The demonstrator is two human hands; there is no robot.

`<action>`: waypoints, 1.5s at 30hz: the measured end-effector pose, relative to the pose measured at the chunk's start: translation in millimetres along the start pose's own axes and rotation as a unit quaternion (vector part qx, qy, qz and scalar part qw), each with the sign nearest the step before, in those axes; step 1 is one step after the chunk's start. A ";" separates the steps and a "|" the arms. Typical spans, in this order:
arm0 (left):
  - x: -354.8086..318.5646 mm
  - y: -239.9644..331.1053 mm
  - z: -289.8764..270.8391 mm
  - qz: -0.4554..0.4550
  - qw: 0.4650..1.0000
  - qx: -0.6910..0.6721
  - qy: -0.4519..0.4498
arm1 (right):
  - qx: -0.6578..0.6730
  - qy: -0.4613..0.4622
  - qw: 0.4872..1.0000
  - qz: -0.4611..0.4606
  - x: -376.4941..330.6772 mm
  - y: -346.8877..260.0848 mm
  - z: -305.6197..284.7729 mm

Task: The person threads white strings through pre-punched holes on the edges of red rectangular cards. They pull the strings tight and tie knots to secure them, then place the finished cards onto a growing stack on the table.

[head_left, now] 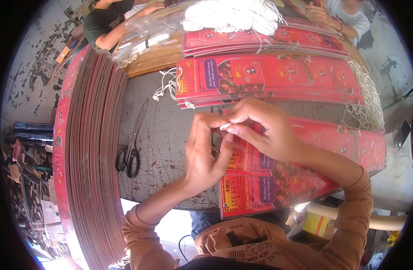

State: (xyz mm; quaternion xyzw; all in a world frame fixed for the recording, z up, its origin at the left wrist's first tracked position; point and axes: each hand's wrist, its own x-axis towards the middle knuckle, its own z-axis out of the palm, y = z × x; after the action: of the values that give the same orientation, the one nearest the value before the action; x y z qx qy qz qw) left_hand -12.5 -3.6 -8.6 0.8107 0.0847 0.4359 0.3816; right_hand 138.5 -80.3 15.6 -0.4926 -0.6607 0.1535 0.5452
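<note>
Right hand [265, 130]: thumb and forefinger are pinching the white cord [225, 127].
Left hand [202, 150]: fingers are curling beside the cord; whether they are pinching it, I cannot tell.
Cord: sitting between both hands' fingertips, above the table.
Near cards [278, 189]: lying partly under the right forearm.
Scissors [134, 139]: lying on the table [161, 135], between left hand and tall stack [91, 157], blades pointing away.
</note>
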 end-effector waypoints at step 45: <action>11.7 6.6 -14.5 -0.055 0.998 0.013 0.013 | 0.187 -0.034 0.971 0.144 1.8 9.3 -14.6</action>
State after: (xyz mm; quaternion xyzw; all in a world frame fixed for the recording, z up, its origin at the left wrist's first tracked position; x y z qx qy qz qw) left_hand -17.9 5.2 8.2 0.8038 0.1398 0.4240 0.3931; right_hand 155.9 -79.3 14.9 -0.4664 -0.5603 0.3685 0.5768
